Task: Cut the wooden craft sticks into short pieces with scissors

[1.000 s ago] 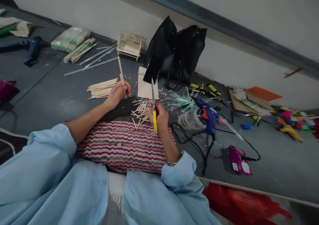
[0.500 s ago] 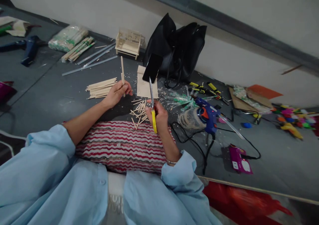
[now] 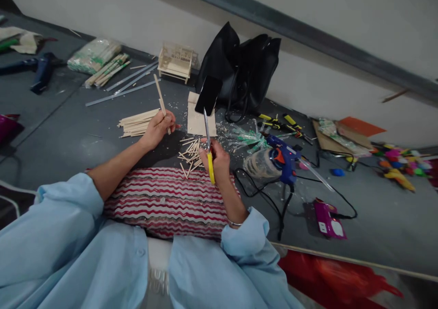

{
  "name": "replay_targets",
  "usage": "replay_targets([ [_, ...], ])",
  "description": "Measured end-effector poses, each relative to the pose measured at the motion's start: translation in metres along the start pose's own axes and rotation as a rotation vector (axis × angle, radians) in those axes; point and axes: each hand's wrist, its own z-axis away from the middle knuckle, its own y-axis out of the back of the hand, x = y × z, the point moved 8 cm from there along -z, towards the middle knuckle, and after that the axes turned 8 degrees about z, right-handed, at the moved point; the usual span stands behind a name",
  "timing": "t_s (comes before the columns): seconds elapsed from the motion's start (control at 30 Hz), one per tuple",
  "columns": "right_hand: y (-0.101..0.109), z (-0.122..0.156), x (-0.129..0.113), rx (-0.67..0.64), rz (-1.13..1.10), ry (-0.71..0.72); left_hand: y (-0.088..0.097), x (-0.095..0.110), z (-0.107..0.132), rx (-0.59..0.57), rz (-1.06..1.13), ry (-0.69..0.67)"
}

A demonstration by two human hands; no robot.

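Note:
My left hand pinches a pair of thin wooden sticks, one longer than the other, tilted up and to the left. Beside that hand lies a bundle of long wooden sticks. In my right hand is a pair of scissors with yellow handles, its blades pointing away from me and looking closed. Between the hands, a heap of short cut sticks lies at the edge of a red-and-white striped cushion. Ahead, a black phone leans over a beige paper sheet.
A small wooden model bench and a black bag stand by the wall. To the right, a blue glue gun rests against a plastic jar, its cable trailing to a purple box. Clear glue sticks lie at left.
The sticks in my left hand have tipped from nearly upright to a leftward lean. My right hand keeps the scissors in about the same place.

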Motion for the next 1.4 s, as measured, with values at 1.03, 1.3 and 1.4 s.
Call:
replay_targets([
  [1.03,0.001,0.006,-0.002,-0.028,0.048,0.012,-0.010,0.024,0.003,0.133,0.317,0.167],
  [1.3,0.001,0.006,-0.002,-0.019,0.045,0.009,-0.019,0.005,0.006,-0.002,0.028,0.110],
  [1.4,0.001,0.006,-0.002,-0.012,0.039,-0.005,-0.020,-0.005,0.007,-0.051,-0.084,0.078],
])
